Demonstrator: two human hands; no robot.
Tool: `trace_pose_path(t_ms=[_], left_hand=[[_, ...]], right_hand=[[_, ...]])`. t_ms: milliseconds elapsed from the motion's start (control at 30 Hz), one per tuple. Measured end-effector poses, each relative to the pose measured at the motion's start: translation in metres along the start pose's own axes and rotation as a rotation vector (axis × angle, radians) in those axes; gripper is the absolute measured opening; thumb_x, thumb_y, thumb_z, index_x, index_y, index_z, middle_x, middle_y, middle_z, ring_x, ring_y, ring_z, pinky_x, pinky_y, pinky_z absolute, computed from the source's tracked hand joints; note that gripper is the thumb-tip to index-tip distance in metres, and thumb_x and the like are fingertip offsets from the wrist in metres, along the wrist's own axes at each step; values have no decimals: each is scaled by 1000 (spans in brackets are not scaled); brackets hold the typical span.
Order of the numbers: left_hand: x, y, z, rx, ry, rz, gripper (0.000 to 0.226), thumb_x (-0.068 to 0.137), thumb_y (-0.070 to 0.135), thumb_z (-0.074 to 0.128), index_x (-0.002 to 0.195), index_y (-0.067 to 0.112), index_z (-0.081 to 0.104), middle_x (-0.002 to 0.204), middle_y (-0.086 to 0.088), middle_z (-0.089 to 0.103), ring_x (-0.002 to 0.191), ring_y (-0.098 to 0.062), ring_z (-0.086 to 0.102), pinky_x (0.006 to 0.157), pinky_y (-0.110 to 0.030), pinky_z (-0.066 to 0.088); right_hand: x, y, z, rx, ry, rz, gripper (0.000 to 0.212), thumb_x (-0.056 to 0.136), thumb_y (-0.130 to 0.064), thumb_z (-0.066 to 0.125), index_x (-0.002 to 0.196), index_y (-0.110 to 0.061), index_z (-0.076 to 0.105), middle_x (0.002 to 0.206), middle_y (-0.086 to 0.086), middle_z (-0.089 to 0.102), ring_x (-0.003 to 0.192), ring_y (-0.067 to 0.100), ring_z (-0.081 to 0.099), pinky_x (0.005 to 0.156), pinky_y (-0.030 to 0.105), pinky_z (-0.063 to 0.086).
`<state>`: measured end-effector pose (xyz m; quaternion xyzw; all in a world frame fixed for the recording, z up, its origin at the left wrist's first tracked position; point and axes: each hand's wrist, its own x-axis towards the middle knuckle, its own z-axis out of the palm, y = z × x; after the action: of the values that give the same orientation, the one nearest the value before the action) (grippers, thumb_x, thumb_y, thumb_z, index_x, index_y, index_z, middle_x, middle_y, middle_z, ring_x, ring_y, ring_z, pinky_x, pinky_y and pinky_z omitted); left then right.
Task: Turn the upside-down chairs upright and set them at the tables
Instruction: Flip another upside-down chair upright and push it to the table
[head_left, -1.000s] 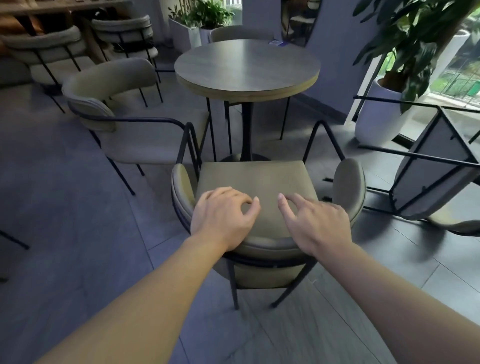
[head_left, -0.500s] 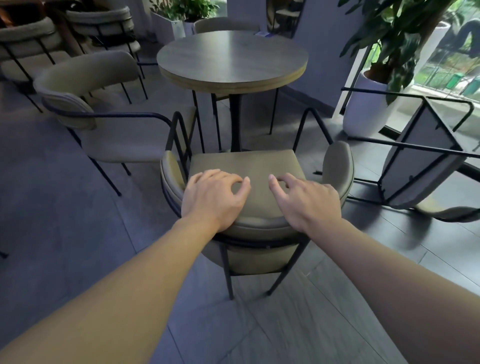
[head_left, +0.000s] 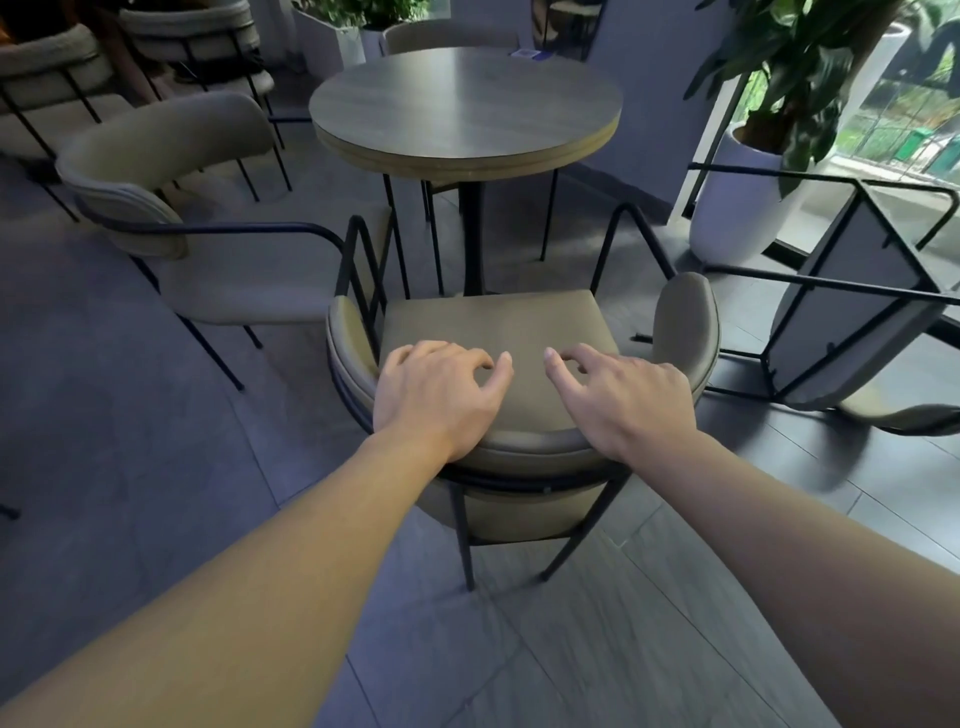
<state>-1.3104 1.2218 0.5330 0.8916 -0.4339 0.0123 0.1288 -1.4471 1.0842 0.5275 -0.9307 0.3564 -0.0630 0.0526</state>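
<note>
An upright olive chair (head_left: 498, 332) with black metal legs stands right in front of me, its seat facing the round wooden table (head_left: 467, 104). My left hand (head_left: 436, 395) and my right hand (head_left: 623, 400) lie on top of its curved backrest, palms down, fingers loosely curled over the seat and not wrapped around anything. To the right, another chair (head_left: 852, 312) lies overturned on the floor, grey seat underside towards me, black legs sticking out to the left.
A second upright chair (head_left: 171, 156) stands at the table's left and a third (head_left: 452, 36) behind it. More chairs (head_left: 47, 67) are at the back left. A white planter (head_left: 732, 208) with a large plant stands by the window, right behind the overturned chair.
My view has shifted a little. Both hands stay on the backrest, fingers slightly more lifted. The chair has hardly moved relative to the table.
</note>
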Motion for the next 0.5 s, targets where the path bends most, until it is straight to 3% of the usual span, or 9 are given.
trace_pose_path(t_ms=[133, 267, 367, 500], left_hand=[[1, -1, -1, 5, -49, -7, 62, 96, 64, 18, 116, 35, 70, 120, 11, 69, 121, -14, 54, 105, -41, 36], [0, 2, -5, 11, -114, -42, 59, 97, 64, 20, 119, 36, 67, 119, 8, 68, 117, -17, 56, 101, -42, 38], [-1, 5, -14, -72, -173, -54, 49, 99, 61, 29, 118, 33, 66, 119, 7, 64, 114, -18, 55, 95, -41, 43], [26, 28, -64, -167, -62, 31, 27, 101, 44, 43, 109, 28, 64, 107, 11, 58, 104, -14, 54, 80, -38, 50]], right_hand=[[0, -2, -1, 1, -1, 13, 64, 97, -66, 15, 129, -34, 60, 107, 0, 73, 101, 26, 66, 73, 41, 36], [1, -3, -3, 25, -56, 43, 63, 94, -66, 24, 135, -32, 58, 113, -2, 72, 104, 25, 65, 79, 41, 41], [1, -2, -17, 152, -79, 57, 54, 95, -63, 38, 132, -31, 61, 113, -7, 69, 102, 20, 65, 76, 36, 44], [24, -2, -72, 281, 16, 90, 37, 96, -50, 51, 125, -29, 64, 112, -8, 65, 101, 20, 64, 78, 36, 50]])
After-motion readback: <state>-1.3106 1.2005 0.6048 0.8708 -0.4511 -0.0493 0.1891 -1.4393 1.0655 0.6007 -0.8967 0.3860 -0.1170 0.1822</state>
